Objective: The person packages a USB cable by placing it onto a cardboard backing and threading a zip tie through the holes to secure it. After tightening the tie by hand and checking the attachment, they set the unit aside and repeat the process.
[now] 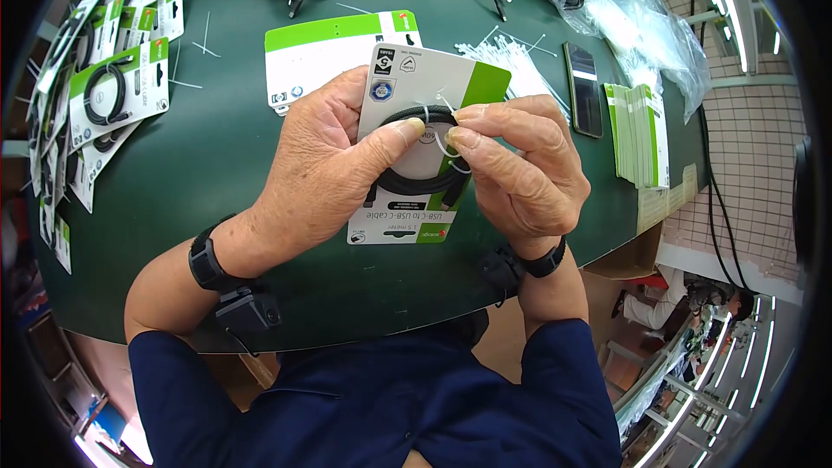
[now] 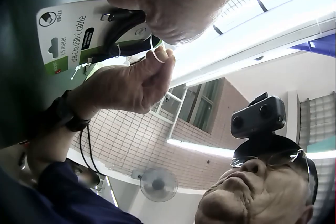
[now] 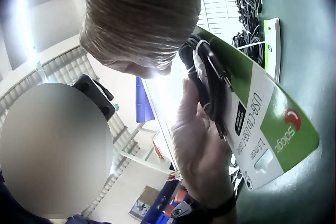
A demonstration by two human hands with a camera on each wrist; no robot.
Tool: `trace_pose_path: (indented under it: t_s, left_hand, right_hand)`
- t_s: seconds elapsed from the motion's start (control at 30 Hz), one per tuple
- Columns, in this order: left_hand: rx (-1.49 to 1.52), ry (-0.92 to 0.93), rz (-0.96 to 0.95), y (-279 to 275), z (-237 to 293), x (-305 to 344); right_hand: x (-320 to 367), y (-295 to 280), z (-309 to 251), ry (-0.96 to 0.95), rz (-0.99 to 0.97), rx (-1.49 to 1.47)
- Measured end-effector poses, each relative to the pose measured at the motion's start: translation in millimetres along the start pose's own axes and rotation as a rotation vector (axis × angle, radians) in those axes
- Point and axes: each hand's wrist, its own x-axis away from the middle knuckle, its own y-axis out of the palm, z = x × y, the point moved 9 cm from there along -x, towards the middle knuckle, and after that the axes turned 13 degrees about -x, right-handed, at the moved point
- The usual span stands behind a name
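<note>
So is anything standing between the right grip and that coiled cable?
Nothing visible: the right grip pinches the white tie right at the coiled cable. The left thumb lies on the coil, to one side.

Has a flat, dark green tabletop (image 1: 199,199) over a pinkish floor (image 1: 598,299). Shows a pale wall with small square tiles (image 1: 750,121) past the right side. Glows with long, thin, white tube lights (image 2: 202,149). In the left wrist view, shows a window with grey-green panes (image 2: 200,106) in the tiled wall, a round grey fan (image 2: 158,184) and, near the right edge, grey, ridged panels (image 2: 317,121).
</note>
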Motion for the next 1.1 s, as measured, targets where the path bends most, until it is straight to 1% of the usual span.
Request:
trace_pose_path:
  t_s: [0.27,0.63,0.93,1.1]
  left_hand:
    - [-0.003,0.005,0.003,0.3,1.2,0.9]
    - [-0.045,0.01,0.004,1.0,2.9,0.4]
    - [-0.053,0.011,0.013,0.6,4.3,1.2]
    - [-0.081,0.02,0.012,1.0,6.9,1.6]
  right_hand:
    - [-0.7,1.1,1.9,0.009,-0.009,0.01]
    - [0.7,-3.5,5.1,-0.006,0.046,0.017]
    - [-0.7,0.5,4.6,-0.012,0.001,-0.011]
    - [0.2,-0.5,10.4,0.017,0.039,-0.001]
